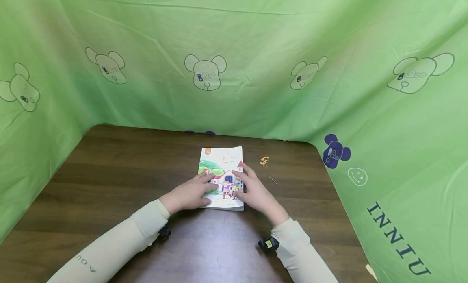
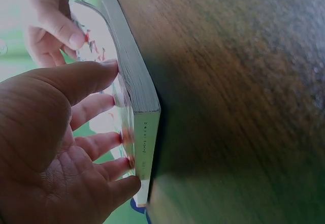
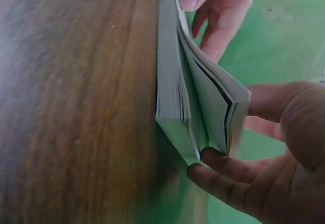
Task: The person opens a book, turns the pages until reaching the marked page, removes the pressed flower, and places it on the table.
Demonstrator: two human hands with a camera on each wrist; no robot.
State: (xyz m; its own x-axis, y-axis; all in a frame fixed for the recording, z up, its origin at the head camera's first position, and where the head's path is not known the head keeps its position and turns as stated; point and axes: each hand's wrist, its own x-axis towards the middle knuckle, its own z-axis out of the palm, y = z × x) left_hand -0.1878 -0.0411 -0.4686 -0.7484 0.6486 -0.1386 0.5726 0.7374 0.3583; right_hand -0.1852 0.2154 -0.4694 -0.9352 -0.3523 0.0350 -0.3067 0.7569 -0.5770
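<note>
A paperback book (image 1: pixel 221 157) with an illustrated cover lies face up on the table. My left hand (image 1: pixel 190 192) rests on the cover's left side, its fingers spread and fingertips touching near the spine (image 2: pixel 145 148). At the opposite edge, my right hand (image 1: pixel 258 193) pinches the front cover and some pages. Its thumb lies on top, and fingertips (image 3: pixel 200 172) are at the page edges. The right wrist view shows those raised pages (image 3: pixel 213 92) bent up, with a gap above the lower page block (image 3: pixel 172 87).
To the book's right lies a small orange flower sprig (image 1: pixel 264 160) with a thin stem (image 1: pixel 273 180). Green printed cloth (image 1: pixel 256 43) hangs behind and beside the brown wooden table (image 1: pixel 128 165). A dark wrist device (image 1: pixel 268 244) sits at the right sleeve.
</note>
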